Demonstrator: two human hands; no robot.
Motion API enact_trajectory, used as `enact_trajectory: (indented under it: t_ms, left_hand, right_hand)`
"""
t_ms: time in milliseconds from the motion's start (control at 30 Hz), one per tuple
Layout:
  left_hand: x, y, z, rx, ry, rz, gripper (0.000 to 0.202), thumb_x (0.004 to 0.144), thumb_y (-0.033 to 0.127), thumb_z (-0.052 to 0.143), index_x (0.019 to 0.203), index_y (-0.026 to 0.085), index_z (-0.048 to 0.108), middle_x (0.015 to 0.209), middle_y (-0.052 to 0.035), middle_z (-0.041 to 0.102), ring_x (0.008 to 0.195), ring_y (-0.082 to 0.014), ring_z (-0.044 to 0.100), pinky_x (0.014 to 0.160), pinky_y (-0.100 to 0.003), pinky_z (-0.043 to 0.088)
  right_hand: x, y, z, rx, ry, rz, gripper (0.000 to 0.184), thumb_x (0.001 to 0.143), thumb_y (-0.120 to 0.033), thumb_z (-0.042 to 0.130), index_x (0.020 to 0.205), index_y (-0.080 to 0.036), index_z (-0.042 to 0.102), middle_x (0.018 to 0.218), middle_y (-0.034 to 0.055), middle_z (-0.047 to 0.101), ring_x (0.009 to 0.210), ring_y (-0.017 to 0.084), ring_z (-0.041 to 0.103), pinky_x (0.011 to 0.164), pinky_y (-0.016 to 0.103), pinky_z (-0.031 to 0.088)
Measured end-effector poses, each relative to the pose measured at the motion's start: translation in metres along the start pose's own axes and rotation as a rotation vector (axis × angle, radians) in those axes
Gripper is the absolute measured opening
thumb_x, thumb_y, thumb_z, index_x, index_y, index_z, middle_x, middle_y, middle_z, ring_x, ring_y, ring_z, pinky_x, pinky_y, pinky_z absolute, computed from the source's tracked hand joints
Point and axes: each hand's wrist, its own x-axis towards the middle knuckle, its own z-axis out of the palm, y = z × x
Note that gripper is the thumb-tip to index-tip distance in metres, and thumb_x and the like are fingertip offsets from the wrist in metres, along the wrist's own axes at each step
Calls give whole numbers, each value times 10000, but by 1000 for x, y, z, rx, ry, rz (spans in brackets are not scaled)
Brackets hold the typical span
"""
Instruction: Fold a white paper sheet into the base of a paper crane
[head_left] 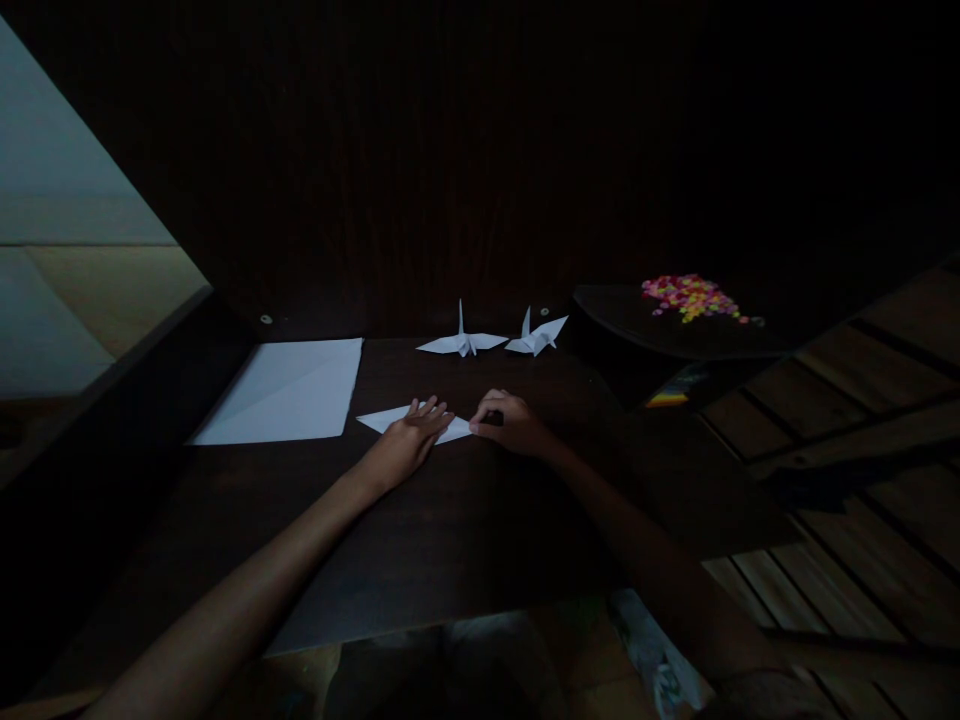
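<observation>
A folded white paper (pixel 380 416), long and pointed at its ends, lies flat on the dark desk. My left hand (pixel 412 437) rests on the middle of it with fingers stretched out, covering part of the folds. At its right tip, my right hand (pixel 510 420) pinches the paper between thumb and forefinger. Beyond my hands stand two folded paper cranes, one on the left (pixel 463 343) with its wings spread and neck upright, the other (pixel 536 340) tilted beside it.
A stack of white paper sheets (pixel 289 390) lies to the left, a faint crease across the top sheet. On a raised corner shelf (pixel 637 325) at the right sits a heap of small colourful pieces (pixel 694 297). A dark panel (pixel 420 170) rises behind the desk (pixel 390 570).
</observation>
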Motion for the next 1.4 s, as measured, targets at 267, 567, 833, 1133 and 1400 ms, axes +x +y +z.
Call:
enact_trajectory:
  t_ms: [267,567,833,1133,1400]
  left_hand:
    - [1,5,-4,28,-29,-22,445,1006,418,340,1355,207,519,1447,-88,472,1401,-255,335,1161,-547,201]
    - [0,9,-4,113,-13,-105,455,997,438,352,1357,220,524,1479,-100,424,1424,-301,273,1134,-602,212]
    - [-1,12,-6,151,-50,-95,427,1003,397,346,1357,239,525,1503,-83,390,1428,-321,257,1123,-637,194]
    - [-3,14,-4,197,-54,-104,451,1007,396,327,1419,252,440,1516,-70,374,1437,-306,245,1119,-655,166]
    - [-3,13,-5,121,-62,-139,455,1017,434,278,1416,288,441,1519,-43,372,1448,-284,220,1136,-635,102]
  right_hand:
    - [-5,3,-4,-33,11,-15,118,797,-149,673,844,-230,745,869,28,631,847,176,587,817,354,437]
    - [-11,3,-15,-34,-38,-80,256,803,-105,609,985,-241,726,941,43,629,916,194,599,846,380,467]
    - [-19,-20,14,-374,16,-311,385,882,-250,574,1260,-184,595,1301,135,600,1265,281,484,1030,506,372]
    - [-32,-29,26,-543,81,-336,335,919,-220,525,1239,-161,603,1267,109,641,1295,275,478,1073,493,359]
    - [-40,-35,21,-528,112,-289,271,871,-157,570,1121,-211,659,1140,74,706,1021,268,590,841,455,457]
